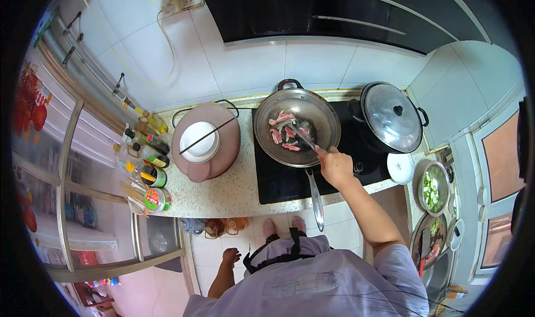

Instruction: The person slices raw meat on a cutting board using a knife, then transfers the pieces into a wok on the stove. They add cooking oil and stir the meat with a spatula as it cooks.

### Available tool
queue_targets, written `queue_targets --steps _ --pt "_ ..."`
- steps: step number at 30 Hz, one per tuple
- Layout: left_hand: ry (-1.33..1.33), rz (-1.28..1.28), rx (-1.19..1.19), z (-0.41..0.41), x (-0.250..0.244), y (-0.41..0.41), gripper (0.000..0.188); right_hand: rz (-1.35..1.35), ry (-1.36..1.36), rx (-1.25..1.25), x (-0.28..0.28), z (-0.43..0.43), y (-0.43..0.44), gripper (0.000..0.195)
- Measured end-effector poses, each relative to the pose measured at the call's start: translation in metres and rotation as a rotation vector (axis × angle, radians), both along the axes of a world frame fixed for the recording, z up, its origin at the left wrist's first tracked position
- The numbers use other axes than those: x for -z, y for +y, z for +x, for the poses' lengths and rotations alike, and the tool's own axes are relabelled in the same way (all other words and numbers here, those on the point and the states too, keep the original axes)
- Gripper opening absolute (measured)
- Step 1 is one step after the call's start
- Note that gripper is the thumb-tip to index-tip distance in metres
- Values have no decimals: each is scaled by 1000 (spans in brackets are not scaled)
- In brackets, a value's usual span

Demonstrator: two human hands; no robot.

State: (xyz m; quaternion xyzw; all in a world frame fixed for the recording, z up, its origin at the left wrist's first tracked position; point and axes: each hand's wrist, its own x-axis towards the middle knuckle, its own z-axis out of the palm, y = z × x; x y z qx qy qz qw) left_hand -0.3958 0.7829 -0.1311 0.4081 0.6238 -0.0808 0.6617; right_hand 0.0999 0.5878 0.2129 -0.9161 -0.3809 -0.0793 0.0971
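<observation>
My right hand (335,165) grips the handle of a metal spatula (304,138), whose head is among pieces of raw-looking pink meat (276,136) in a wok (327,108). The wok stands on the black cooktop (276,187), its long metal handle pointing towards me. My left hand (231,255) hangs low beside my body, away from the counter, with its fingers partly curled and nothing seen in it. Right of the wok is a large lidded pot (391,116).
Left of the cooktop, a rice cooker (228,149) bears a white bowl (192,135) and a chopstick. Several condiment bottles (156,122) line the left edge. At right are a white plate (400,168), a metal bowl of cut green vegetables (430,191) and a chopping board (418,237) with a cleaver.
</observation>
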Motion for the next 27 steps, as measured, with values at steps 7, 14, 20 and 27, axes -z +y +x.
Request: queue_targets --steps 7,14,20,27 --pt "-19 37 -71 5 -4 -1 30 -275 69 76 -65 -19 -60 36" --pt "38 12 21 7 3 -1 29 -60 26 102 -21 -5 -17 33" --pt "-17 23 17 18 1 5 31 -68 31 60 0 12 -5 31" --pt "3 6 -24 14 -3 1 38 -229 87 87 -73 -7 -75 30"
